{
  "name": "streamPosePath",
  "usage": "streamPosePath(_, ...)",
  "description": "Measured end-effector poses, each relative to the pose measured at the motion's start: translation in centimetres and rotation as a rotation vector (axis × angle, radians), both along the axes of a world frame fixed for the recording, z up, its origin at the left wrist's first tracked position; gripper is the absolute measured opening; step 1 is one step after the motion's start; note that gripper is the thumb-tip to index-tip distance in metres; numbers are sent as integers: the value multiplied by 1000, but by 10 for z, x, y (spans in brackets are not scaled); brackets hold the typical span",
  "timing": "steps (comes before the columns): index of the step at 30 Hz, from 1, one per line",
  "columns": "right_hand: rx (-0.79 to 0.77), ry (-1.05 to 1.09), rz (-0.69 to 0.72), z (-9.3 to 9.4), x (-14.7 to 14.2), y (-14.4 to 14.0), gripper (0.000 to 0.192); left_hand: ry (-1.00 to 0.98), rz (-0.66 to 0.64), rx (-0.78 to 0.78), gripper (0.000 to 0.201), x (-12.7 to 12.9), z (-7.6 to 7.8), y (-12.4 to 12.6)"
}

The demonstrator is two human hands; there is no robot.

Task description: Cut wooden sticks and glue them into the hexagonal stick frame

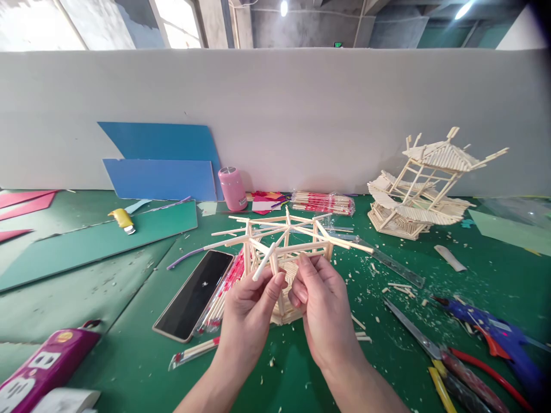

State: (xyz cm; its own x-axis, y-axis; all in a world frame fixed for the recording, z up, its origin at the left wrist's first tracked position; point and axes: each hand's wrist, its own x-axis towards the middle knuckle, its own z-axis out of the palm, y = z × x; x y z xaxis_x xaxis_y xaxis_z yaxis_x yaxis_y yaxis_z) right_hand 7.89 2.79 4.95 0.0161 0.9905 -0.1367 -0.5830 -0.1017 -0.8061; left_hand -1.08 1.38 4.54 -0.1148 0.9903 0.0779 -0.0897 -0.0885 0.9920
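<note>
A small pavilion frame (287,228) made of pale wooden sticks stands on the green table, with long sticks spreading outward from its top. My left hand (252,307) is closed on a front post of it, thumb and fingertips pressed together. Close beside it, my right hand (322,298) is pinched at the front, just below the upper rail; whatever lies between those fingertips is hidden. Both hands cover part of the frame's lower front. Behind my left hand lie plastic-wrapped sticks (221,301) with red markings and a phone (196,295).
A taller stick pavilion (424,192) stands back right. Scissors (415,332), a blue glue gun (486,327) and a clear ruler (396,267) lie right, among stick scraps. Left are a yellow cutter (121,219), a green board (103,244) and a purple pouch (51,361); a pink jar (232,189) stands behind.
</note>
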Motion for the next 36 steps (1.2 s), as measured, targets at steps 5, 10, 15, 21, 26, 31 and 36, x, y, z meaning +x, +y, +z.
streamPosePath(5,-7,5,0,0,1,1,25,-27,-9,15,11,2,4,-1)
streamPosePath(10,-6,-11,-9,0,1,0,25,10,28,1,11,4,8,-1)
streamPosePath(15,-22,4,-8,0,1,0,24,16,46,-11,12,4,6,-1)
streamPosePath(21,-33,-1,-6,0,2,0,25,-1,51,-51,13,3,6,-1)
streamPosePath(26,-39,14,77,2,5,-3,24,31,87,-53,14,-2,5,1)
streamPosePath(31,-59,71,159,11,5,-3,17,4,98,-84,19,-12,-2,5)
streamPosePath(36,-104,137,168,18,-1,5,13,-50,74,-109,22,-19,-6,8)
